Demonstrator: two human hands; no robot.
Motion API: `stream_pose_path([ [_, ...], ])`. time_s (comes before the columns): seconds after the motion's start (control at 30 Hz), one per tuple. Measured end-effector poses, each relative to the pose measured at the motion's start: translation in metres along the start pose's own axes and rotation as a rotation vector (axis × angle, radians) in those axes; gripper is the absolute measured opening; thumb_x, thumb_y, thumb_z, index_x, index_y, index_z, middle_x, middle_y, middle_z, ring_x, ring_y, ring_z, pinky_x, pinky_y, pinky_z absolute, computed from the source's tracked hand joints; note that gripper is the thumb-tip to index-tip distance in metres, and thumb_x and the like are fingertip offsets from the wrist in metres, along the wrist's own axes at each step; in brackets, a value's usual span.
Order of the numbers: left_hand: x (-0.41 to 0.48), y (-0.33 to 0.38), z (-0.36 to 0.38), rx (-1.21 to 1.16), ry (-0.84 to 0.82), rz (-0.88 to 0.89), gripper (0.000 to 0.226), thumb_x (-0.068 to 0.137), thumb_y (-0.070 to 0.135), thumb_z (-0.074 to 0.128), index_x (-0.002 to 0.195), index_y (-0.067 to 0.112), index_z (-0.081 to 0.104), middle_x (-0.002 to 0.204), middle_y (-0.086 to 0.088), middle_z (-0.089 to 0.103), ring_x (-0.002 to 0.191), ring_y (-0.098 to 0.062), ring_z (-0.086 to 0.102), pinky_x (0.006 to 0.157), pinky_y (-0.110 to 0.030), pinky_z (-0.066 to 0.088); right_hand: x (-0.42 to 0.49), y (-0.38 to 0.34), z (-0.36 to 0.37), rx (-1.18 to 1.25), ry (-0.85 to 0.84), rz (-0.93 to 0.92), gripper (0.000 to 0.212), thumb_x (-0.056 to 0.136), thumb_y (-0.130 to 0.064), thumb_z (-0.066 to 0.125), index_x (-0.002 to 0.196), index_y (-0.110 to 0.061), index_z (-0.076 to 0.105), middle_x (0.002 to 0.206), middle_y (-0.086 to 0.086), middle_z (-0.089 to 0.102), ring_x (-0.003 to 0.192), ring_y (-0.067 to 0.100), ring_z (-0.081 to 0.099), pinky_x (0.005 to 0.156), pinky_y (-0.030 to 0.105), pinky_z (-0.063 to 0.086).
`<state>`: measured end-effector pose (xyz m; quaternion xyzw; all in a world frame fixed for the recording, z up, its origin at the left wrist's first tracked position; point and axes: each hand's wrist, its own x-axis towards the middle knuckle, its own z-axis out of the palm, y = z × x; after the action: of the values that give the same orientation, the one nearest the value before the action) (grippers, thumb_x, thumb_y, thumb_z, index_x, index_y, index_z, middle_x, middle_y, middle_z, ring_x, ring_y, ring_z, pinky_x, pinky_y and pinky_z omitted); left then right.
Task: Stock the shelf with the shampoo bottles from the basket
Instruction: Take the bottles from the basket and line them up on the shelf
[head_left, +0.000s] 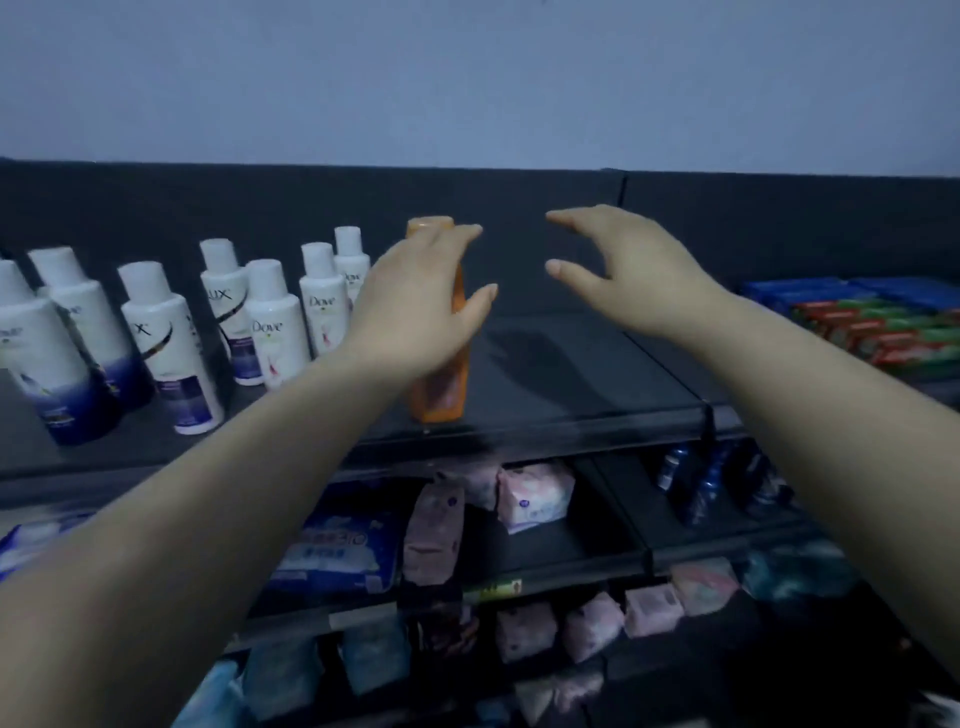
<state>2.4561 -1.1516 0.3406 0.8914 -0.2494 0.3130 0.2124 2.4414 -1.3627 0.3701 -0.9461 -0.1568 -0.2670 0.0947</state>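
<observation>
On my feed the fingers (460, 236) of the left hand (415, 306) are straight and loosely spread, released and gripping nothing. They lie across the front of the orange bottle (439, 389), and I cannot tell whether the palm touches it; the thumb juts out past the bottle's right side. The right hand (639, 275) has its fingers loosely curved and parted from the thumb, also released and holding nothing. It hovers just right of centre, near the left hand but apart from it. The orange bottle stands upright at the centre of the frame, near the front edge of the top shelf (571, 374), with its cap showing above the left hand. Towards the middle left of the frame, white bottles (270, 322) with Dove and Lux labels stand upright in loose rows on the same shelf. At the right edge, flat boxes (883, 332) in blue, red and green lie stacked. On the lower shelves, in the bottom half of the frame, I see pink packets (535, 493), a blue-and-white pack (343, 551) and dark blue bottles (696, 483), all dim and blurred
</observation>
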Motion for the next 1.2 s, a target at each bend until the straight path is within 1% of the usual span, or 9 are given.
stream_pose_path([
  [0.13,-0.011,0.031,0.022,-0.039,-0.061,0.044,0.055,0.092,0.035,0.057,0.14,0.012,0.044,0.137,-0.011,0.052,0.126,-0.028,0.048,0.105,-0.038,0.036,-0.047,0.02,-0.009,-0.068,-0.029,0.083,0.055,0.096,-0.043,0.047,0.146,-0.022,0.036,0.144,0.004,0.046,0.13,0.024,0.043,0.101,0.044,0.042],
  [0.23,-0.017,0.057,0.041,-0.065,-0.116,0.081,0.056,0.091,0.036,0.056,0.14,0.012,0.044,0.135,-0.014,0.053,0.124,-0.032,0.049,0.104,-0.042,0.039,-0.083,0.038,-0.017,-0.109,-0.042,0.14,0.055,0.096,-0.043,0.048,0.146,-0.022,0.036,0.143,0.005,0.046,0.13,0.026,0.043,0.099,0.044,0.044],
  [0.43,-0.027,0.128,0.083,-0.141,-0.206,0.139,0.057,0.093,0.035,0.055,0.143,0.014,0.04,0.14,-0.011,0.048,0.128,-0.031,0.045,0.105,-0.04,0.037,-0.159,0.084,-0.036,-0.199,-0.08,0.251,0.056,0.097,-0.041,0.047,0.148,-0.022,0.033,0.146,0.005,0.042,0.131,0.027,0.04,0.097,0.037,0.039],
  [0.57,-0.035,0.187,0.12,-0.225,-0.275,0.174,0.056,0.094,0.034,0.053,0.145,0.014,0.038,0.141,-0.011,0.047,0.129,-0.029,0.043,0.104,-0.037,0.036,-0.216,0.122,-0.055,-0.221,-0.116,0.321,0.057,0.097,-0.041,0.048,0.148,-0.02,0.034,0.146,0.006,0.044,0.132,0.027,0.041,0.098,0.036,0.039],
  [0.7,-0.054,0.247,0.162,-0.296,-0.34,0.198,0.058,0.09,0.036,0.055,0.139,0.007,0.046,0.133,-0.015,0.054,0.122,-0.033,0.05,0.101,-0.039,0.04,-0.278,0.163,-0.075,-0.241,-0.145,0.401,0.058,0.096,-0.041,0.049,0.147,-0.019,0.035,0.143,0.007,0.048,0.13,0.027,0.043,0.099,0.036,0.038],
  [0.8,-0.068,0.293,0.194,-0.328,-0.376,0.215,0.056,0.089,0.033,0.058,0.136,0.004,0.05,0.13,-0.017,0.057,0.119,-0.034,0.054,0.1,-0.04,0.042,-0.326,0.194,-0.088,-0.236,-0.159,0.464,0.057,0.096,-0.04,0.05,0.147,-0.018,0.035,0.145,0.006,0.046,0.134,0.025,0.04,0.105,0.034,0.033],
  [0.93,-0.086,0.355,0.234,-0.398,-0.439,0.22,0.056,0.092,0.032,0.059,0.141,0.01,0.044,0.138,-0.011,0.051,0.126,-0.027,0.048,0.102,-0.037,0.041,-0.392,0.233,-0.102,-0.24,-0.154,0.517,0.056,0.094,-0.037,0.053,0.145,-0.015,0.04,0.144,0.009,0.047,0.133,0.028,0.041,0.107,0.036,0.033],
  [1.07,-0.111,0.409,0.272,-0.434,-0.544,0.19,0.056,0.093,0.035,0.056,0.144,0.017,0.04,0.143,-0.006,0.047,0.129,-0.022,0.045,0.098,-0.031,0.038,-0.461,0.267,-0.108,-0.227,-0.177,0.595,0.056,0.092,-0.034,0.056,0.142,-0.012,0.044,0.141,0.014,0.049,0.13,0.033,0.044,0.106,0.041,0.034],
  [1.2,-0.144,0.444,0.312,-0.446,-0.664,0.192,0.055,0.094,0.037,0.053,0.144,0.018,0.039,0.141,-0.005,0.047,0.121,-0.024,0.051,0.097,-0.033,0.04,-0.523,0.294,-0.101,-0.177,-0.188,0.716,0.056,0.088,-0.034,0.055,0.138,-0.008,0.049,0.136,0.018,0.053,0.126,0.035,0.048,0.106,0.041,0.036],
])
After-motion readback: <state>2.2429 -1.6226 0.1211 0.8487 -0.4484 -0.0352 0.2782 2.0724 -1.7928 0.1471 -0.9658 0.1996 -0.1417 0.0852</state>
